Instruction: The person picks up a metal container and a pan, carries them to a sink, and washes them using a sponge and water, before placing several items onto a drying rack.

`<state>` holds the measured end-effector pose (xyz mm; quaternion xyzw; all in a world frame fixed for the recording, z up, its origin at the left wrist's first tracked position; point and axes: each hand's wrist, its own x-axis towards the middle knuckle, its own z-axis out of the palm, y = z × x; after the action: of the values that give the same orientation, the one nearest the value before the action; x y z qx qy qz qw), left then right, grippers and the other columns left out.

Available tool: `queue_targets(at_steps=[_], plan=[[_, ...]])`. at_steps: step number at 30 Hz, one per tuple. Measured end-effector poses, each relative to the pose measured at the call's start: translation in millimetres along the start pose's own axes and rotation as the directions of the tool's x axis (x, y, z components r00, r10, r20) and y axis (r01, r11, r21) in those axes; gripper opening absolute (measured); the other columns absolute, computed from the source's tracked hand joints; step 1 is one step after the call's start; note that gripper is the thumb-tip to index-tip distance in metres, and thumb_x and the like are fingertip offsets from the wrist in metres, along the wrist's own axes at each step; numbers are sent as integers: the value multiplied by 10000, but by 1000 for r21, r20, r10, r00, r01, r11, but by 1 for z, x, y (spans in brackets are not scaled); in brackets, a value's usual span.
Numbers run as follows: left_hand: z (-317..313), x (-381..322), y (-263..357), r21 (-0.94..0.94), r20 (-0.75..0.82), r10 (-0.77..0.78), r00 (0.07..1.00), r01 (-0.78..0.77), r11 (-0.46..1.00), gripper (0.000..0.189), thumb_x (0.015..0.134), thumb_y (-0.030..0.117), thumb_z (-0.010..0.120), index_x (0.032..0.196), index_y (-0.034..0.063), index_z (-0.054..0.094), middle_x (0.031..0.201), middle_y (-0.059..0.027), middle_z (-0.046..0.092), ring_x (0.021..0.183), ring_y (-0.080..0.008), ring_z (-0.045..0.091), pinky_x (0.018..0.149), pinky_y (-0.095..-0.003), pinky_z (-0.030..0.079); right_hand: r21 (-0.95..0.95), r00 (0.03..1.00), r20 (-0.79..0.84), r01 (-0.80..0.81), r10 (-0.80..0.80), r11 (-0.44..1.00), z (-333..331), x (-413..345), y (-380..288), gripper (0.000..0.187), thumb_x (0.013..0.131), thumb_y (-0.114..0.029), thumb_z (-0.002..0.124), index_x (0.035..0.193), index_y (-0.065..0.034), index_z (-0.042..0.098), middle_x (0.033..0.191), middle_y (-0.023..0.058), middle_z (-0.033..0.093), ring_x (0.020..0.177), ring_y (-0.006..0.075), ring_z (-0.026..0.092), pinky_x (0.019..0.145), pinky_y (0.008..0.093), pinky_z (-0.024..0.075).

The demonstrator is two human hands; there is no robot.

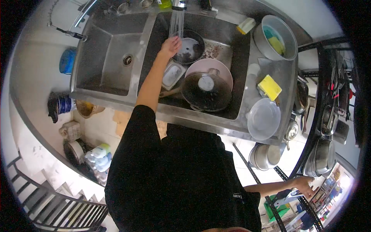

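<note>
My left hand (pixel 172 46) reaches into the right basin at the edge of the water stream (pixel 177 23), which runs from the faucet (pixel 178 4). Its fingers are extended, with nothing visible in them, over the left side of a dark round pan (pixel 198 47) holding cloudy water. A small rectangular metal pan (pixel 173 74), a pink bowl (pixel 208 64) and a dark wok (pixel 200 94) crowd the basin closer to me. Far out to the right, my right hand (pixel 304 185) is stretched beside the black metal rack, empty and with fingers spread.
The left basin (pixel 118 69) shows its drain. Right of the sink are a grey tub (pixel 262 43) with a sponge inside, a yellow sponge (pixel 270 87) and a translucent bowl (pixel 264 119). A black rack (pixel 311 127) bears pots. Bottles (pixel 100 158) stand on the floor at left.
</note>
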<state>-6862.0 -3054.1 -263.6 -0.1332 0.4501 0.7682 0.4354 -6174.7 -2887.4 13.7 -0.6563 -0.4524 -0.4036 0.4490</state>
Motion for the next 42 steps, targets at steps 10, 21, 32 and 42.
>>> queue_targets(at_steps=[10,21,32,42], plan=[[-215,40,-163,878,37,-191,981,-123,-462,408,760,124,521,1128,-23,426,1155,-195,438,957,-342,493,799,-423,409,255,861,54,479,-507,840,-36,-49,-193,233,783,-109,558,984,-21,481,982,121,453,722,178,514,572,260,467],[-235,13,-158,640,258,-99,961,-247,-727,264,756,141,527,991,21,518,1010,-157,484,814,-268,546,669,-348,469,720,739,196,337,-644,607,4,-133,-315,316,749,33,538,1052,1,456,1064,133,401,704,151,504,552,246,443],[-182,-36,-62,966,23,305,952,57,-251,321,727,50,472,1039,85,540,958,-221,529,925,-361,511,790,-416,425,888,366,458,-232,-810,397,-37,-228,-402,282,712,38,549,982,-32,506,1044,131,440,831,198,503,627,246,446],[-52,-44,27,900,280,210,937,-333,282,327,686,54,436,983,-13,557,956,-205,559,917,-313,528,778,-348,405,352,-492,458,-665,-741,659,-65,-333,-451,329,767,-210,580,1027,-45,465,1057,127,489,921,212,505,765,303,406]])
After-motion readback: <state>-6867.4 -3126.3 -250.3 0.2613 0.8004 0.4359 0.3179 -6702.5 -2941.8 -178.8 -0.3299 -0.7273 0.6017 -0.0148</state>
